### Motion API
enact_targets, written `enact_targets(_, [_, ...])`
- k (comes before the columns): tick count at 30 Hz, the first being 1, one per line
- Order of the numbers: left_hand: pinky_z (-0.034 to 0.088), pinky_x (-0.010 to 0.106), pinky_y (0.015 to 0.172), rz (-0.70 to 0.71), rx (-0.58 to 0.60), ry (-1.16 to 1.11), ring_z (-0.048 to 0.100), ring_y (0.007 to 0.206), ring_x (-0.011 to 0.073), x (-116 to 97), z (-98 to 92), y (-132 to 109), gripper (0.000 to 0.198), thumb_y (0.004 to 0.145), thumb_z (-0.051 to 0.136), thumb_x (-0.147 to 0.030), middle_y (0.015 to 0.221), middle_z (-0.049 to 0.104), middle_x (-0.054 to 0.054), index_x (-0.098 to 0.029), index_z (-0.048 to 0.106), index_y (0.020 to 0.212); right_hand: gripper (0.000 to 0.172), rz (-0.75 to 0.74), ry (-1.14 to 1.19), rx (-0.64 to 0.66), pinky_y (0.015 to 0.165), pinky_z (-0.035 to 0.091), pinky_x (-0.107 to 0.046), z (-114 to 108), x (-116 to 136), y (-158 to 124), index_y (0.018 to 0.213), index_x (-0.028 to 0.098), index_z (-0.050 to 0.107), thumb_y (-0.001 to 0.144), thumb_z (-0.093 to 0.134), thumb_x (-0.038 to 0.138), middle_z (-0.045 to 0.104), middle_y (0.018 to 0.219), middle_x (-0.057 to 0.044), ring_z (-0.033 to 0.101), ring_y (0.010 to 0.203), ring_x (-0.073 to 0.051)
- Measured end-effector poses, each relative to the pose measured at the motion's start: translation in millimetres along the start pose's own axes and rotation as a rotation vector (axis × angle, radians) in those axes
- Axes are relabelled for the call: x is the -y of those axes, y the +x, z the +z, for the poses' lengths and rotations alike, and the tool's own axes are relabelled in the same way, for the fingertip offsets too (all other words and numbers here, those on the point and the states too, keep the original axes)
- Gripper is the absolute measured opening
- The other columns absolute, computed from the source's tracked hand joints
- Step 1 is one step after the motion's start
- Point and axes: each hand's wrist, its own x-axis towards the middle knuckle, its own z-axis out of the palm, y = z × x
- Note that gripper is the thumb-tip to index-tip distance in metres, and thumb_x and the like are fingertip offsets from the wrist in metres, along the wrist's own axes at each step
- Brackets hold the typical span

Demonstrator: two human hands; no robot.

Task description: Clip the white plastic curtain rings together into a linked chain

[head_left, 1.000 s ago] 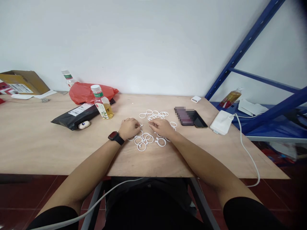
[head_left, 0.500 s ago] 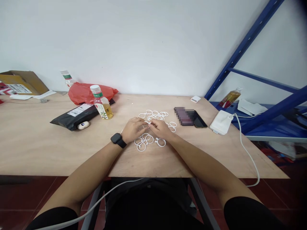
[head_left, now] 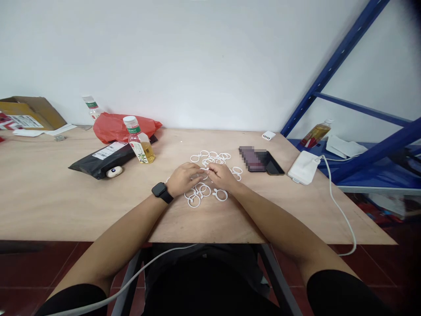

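Observation:
My left hand (head_left: 184,179), with a black watch on the wrist, is closed at the fingertips on a white curtain ring (head_left: 204,170). My right hand (head_left: 222,176) pinches the same ring from the other side, thumb and forefinger together. Much of this ring is hidden by my fingers. Several loose white rings with small eyelets lie around both hands: a cluster behind them (head_left: 213,155), another group in front (head_left: 194,201), a single ring (head_left: 221,195) nearer me, and a couple (head_left: 237,170) just right of my right hand.
Left of the hands stand a drink bottle (head_left: 141,145), a black parcel bag (head_left: 101,163), a white earbud case (head_left: 114,171) and a red plastic bag (head_left: 108,127). To the right lie a phone (head_left: 274,164), a white power bank (head_left: 303,168) with a cable, and a white charger (head_left: 268,135).
My right fingertips have shifted slightly up and away from my left thumb, and more of a gap shows between the thumbs. The loose rings lie as before.

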Motion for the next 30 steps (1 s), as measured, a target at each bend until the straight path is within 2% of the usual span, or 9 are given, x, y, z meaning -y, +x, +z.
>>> enact_targets(7, [0.051,0.034,0.084,0.056,-0.017,-0.015,0.063,0.091,0.0194,-3.6,-0.6,1.2,0.019,0.092,0.057,-0.028,0.099,0.069,0.008,-0.019,0.07,0.102,0.015,0.016,0.014,-0.016,0.06,0.03,-0.025,-0.7,-0.4,0.7,0.065,0.02,0.05,0.079,0.044,0.02,0.051,0.06,0.002,0.047,0.061,-0.014])
enact_targets(14, [0.051,0.033,0.082,0.035,-0.005,-0.065,0.062,0.087,0.0174,-10.6,2.3,3.7,0.022,0.093,0.053,-0.022,0.094,0.068,0.006,-0.023,0.071,0.105,0.018,0.048,0.062,-0.055,0.063,0.033,-0.026,-0.5,-4.7,3.9,0.064,0.02,0.055,0.076,0.041,0.019,0.055,0.061,0.001,0.05,0.063,-0.015])
enact_targets(19, [0.051,0.035,0.089,-0.065,-0.08,-0.108,0.063,0.095,0.0186,-9.6,2.1,2.7,0.025,0.091,0.057,-0.027,0.103,0.068,0.007,-0.022,0.068,0.113,0.02,0.065,0.082,-0.106,0.061,0.034,-0.025,-1.2,-4.6,4.0,0.063,0.02,0.055,0.078,0.042,0.02,0.054,0.059,0.001,0.05,0.061,-0.015])
enact_targets(21, [0.05,0.037,0.094,-0.128,-0.118,-0.105,0.063,0.102,0.0203,-4.7,-1.2,1.6,0.025,0.09,0.059,-0.03,0.108,0.068,0.008,-0.02,0.068,0.111,0.02,0.103,-0.015,-0.144,0.06,0.033,-0.026,-3.5,-5.5,4.1,0.067,0.02,0.059,0.081,0.045,0.023,0.057,0.06,0.001,0.05,0.061,-0.015])
enact_targets(23, [0.05,0.039,0.095,-0.203,-0.135,-0.079,0.063,0.102,0.0211,2.6,-6.0,0.2,0.023,0.089,0.059,-0.032,0.107,0.069,0.009,-0.019,0.07,0.106,0.018,0.16,-0.149,-0.182,0.061,0.034,-0.026,-7.4,-7.9,4.7,0.079,0.021,0.067,0.082,0.05,0.024,0.061,0.063,0.0,0.052,0.063,-0.016])
enact_targets(25, [0.051,0.039,0.09,-0.269,-0.085,-0.041,0.064,0.095,0.0214,10.7,-11.1,-1.3,0.023,0.089,0.058,-0.032,0.102,0.069,0.009,-0.018,0.071,0.101,0.025,0.213,-0.269,-0.205,0.063,0.035,-0.027,-12.1,-11.1,5.6,0.099,0.022,0.07,0.081,0.053,0.023,0.066,0.068,-0.001,0.056,0.067,-0.019])
enact_targets(27, [0.05,0.04,0.091,-0.274,0.013,-0.009,0.064,0.094,0.0217,17.2,-14.9,-2.9,0.021,0.086,0.057,-0.026,0.101,0.07,0.008,-0.018,0.071,0.1,0.037,0.243,-0.334,-0.214,0.066,0.038,-0.028,-16.0,-13.9,6.4,0.115,0.023,0.068,0.081,0.054,0.021,0.069,0.072,-0.002,0.058,0.071,-0.02])
enact_targets(30, [0.048,0.04,0.094,-0.207,0.17,0.017,0.063,0.097,0.022,20.9,-15.4,-5.1,0.023,0.077,0.059,-0.018,0.105,0.07,0.005,-0.021,0.072,0.095,0.039,0.207,-0.331,-0.191,0.068,0.04,-0.029,-16.5,-14.4,5.5,0.117,0.023,0.068,0.081,0.053,0.019,0.071,0.075,-0.002,0.061,0.071,-0.02])
